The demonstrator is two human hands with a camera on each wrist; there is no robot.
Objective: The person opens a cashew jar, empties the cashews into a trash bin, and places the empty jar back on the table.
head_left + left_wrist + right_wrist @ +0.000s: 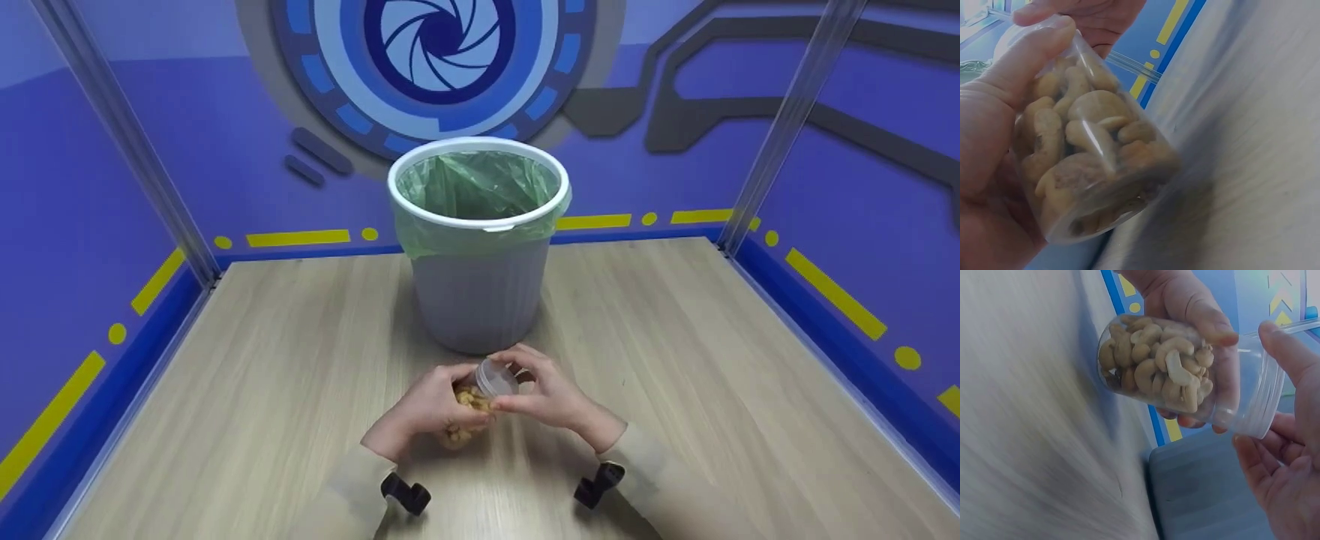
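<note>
1 clear jar [1196, 374] w/ cashews [1154, 363]: L hand [435, 401] grips it, R hand [553, 394] pinches its top [1268, 399].

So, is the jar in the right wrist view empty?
No, cashews fill much of the clear jar, which the left hand grips.

The tall bin [480, 300] stands in the way straight ahead, close past the left hand [427, 405] and right hand [551, 395]. A jar [1255, 391] fills the gap between them. There is room to go around, left or right, over the tabletop [697, 360]. The far wall [210, 142], left wall [67, 202] and right wall [877, 210] block the edges.
</note>
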